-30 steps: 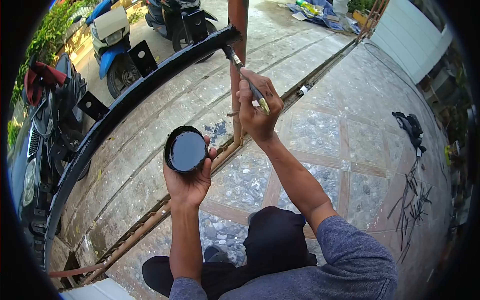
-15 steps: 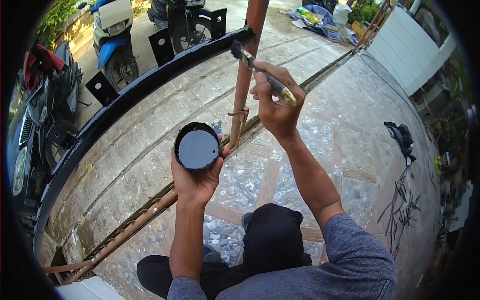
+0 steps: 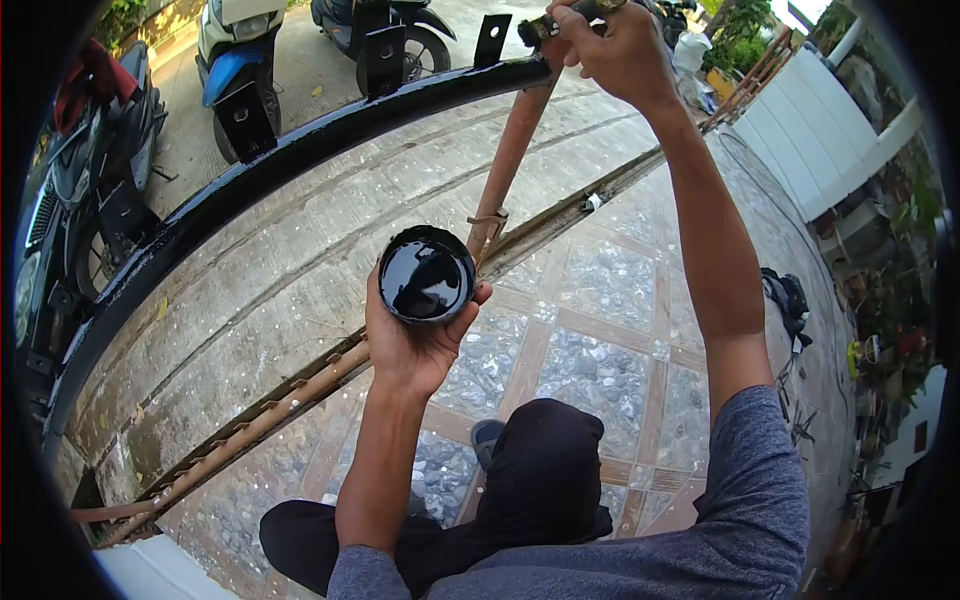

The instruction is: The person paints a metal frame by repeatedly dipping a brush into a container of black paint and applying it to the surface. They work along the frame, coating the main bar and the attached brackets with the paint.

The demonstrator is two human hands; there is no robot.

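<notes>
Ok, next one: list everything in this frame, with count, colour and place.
paint can: one, black, holding black paint, centre
paintbrush: one, dark bristles, top edge above the rail's end
curved rail: one, glossy black, arcing from left to top
brackets: at least four, black, standing on the curved rail
post: one, rust brown, leaning under the rail's end
floor track: one, rusty, crossing the paving
scooters: two, blue-white and black, beyond the rail
dark vehicle: one, red cloth on it, far left
white panel: one, upper right
dark cloth: one, black, on the tiles at right
left hand: one, grips the paint can
right hand: one, raised, grips the paintbrush
</notes>
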